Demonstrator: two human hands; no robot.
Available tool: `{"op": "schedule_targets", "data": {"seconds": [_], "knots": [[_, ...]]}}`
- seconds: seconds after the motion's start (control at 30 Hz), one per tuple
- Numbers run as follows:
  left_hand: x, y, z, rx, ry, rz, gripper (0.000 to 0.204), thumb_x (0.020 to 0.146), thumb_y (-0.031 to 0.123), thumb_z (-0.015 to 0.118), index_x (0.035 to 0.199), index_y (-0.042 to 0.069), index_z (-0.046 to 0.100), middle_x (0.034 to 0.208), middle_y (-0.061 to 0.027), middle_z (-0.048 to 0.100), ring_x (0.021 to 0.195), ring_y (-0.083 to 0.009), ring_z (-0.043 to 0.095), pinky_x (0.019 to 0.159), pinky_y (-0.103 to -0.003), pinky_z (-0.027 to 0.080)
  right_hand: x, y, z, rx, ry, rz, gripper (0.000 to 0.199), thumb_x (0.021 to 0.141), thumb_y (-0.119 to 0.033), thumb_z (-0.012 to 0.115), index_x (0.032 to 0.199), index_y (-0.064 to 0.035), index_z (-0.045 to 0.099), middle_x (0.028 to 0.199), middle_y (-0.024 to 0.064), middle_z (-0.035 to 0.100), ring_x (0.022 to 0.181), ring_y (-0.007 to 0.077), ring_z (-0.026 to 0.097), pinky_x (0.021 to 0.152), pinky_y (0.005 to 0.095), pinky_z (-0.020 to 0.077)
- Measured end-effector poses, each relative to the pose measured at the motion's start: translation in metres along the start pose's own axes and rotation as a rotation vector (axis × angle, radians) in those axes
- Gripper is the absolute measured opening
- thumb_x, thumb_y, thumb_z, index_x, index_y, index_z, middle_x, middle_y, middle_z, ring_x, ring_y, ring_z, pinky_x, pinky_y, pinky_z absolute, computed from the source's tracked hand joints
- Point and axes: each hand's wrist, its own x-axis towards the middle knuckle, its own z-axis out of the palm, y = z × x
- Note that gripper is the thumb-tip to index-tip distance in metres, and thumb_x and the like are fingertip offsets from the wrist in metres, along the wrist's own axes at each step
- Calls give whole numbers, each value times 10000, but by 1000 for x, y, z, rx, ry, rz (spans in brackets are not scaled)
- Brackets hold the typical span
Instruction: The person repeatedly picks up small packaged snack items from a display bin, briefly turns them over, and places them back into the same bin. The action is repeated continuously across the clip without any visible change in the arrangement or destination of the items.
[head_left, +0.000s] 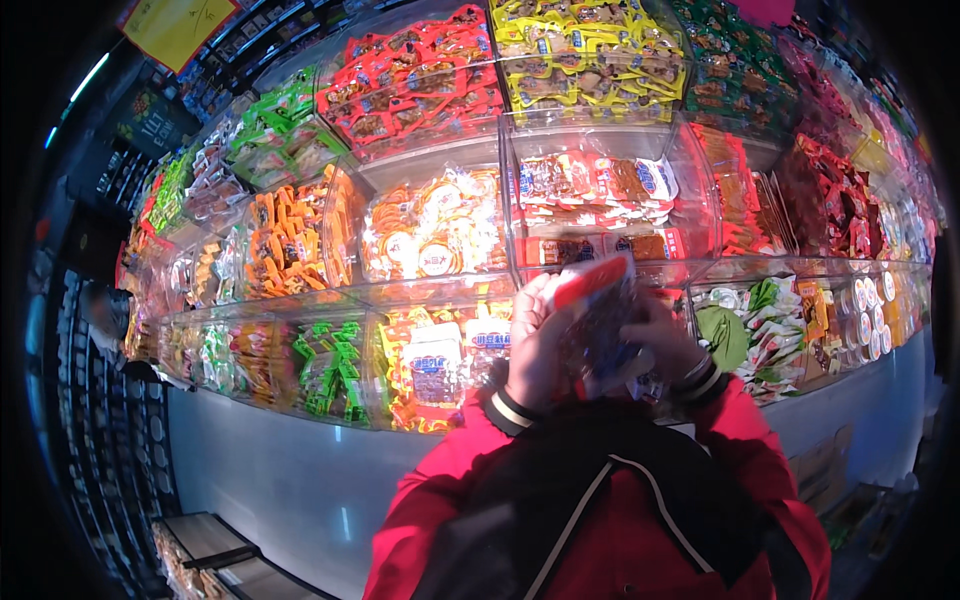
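In front of my chest I hold a small stack of snack packets, red and white at the top and dark below, smeared by motion. My left hand is closed round the stack's left side. The fingers of my right hand curl against its right side, partly blurred. Just beyond them is a clear bin with flat red-and-white snack packets, some lying in its lower front part. A green round piece sits in the bin close to my right hand.
Tiered clear bins surround me: orange-wrapped packets, white-and-orange packets, red packets and yellow packets. The front row has green packets. Below runs a pale counter front. A person's arm shows at far left.
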Motion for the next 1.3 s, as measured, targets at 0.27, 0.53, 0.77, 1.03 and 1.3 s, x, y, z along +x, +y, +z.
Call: {"op": "schedule_targets", "data": {"seconds": [0.27,0.53,0.77,1.03,1.3], "knots": [[-19,1,-84,304,186,-134,109,843,-18,508,933,14,561,788,-32,593,647,-55,505,591,-188,406,101,-113,-55,-452,-128,-261,676,689,31,543,1315,0,290,1241,56,458,1153,148,437,986,289,336],[-39,3,-120,310,367,-135,116,859,-21,481,941,-7,562,836,-68,606,712,-113,558,658,-229,463,187,-102,-62,-1168,-547,91,762,650,-102,672,1328,-42,329,1196,106,506,1071,173,469,921,290,372],[-38,-4,-133,323,453,-171,118,855,-17,494,938,-5,576,877,-84,624,751,-141,599,698,-256,495,213,-56,-51,-1267,-610,353,788,654,-210,710,1330,-76,328,1151,105,531,1075,181,474,930,320,376],[-36,-7,-139,332,393,-169,116,856,-15,491,937,-11,573,874,-85,621,758,-142,599,712,-252,486,217,-30,-58,-1315,-563,209,815,649,-255,684,1355,-120,300,1164,144,540,1038,232,526,885,327,410],[-52,6,-141,255,464,-144,137,853,-14,491,962,-4,573,862,-84,620,757,-138,601,684,-244,497,211,-29,-39,-1580,-479,59,804,643,-359,687,1316,-95,336,1093,196,564,999,317,557,838,365,446]]}}
